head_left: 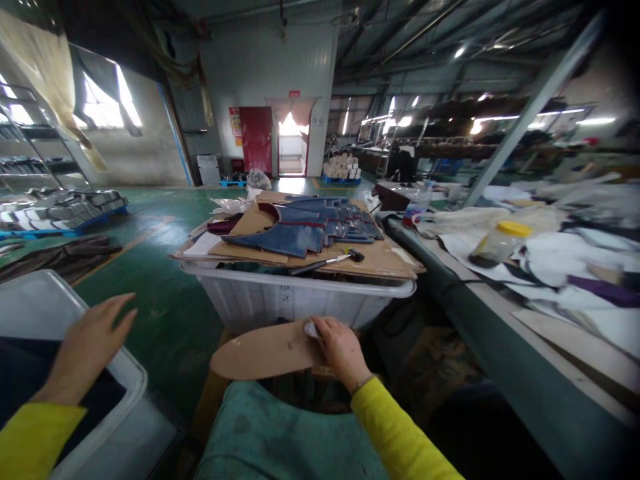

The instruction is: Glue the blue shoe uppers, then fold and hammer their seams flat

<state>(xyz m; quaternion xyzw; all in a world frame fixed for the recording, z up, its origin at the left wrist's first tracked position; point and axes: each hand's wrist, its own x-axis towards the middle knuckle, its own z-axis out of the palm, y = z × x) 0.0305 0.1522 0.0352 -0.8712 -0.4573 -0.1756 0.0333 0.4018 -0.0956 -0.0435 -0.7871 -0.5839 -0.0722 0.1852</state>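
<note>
My right hand (344, 353) is closed on the heel end of a long tan insole (265, 350), which lies roughly level above my green-covered lap (290, 433). A small pale, shiny thing (313, 329) shows by its thumb and fingertips; its kind is unclear. To the left, my left hand (93, 340) is raised over the rim of a white tub (135, 373), thumb and fingers apart and nothing in them. Dark material (30, 373) lies inside that tub.
Ahead, a white bin (300, 293) carries cardboard (240, 250), stacked blue cut pieces (305, 230) and a hammer (325, 262). On the right, a bench (480, 313) holds white sheets and a yellow-lidded jar (503, 243). Loaded pallets (65, 213) stand far left.
</note>
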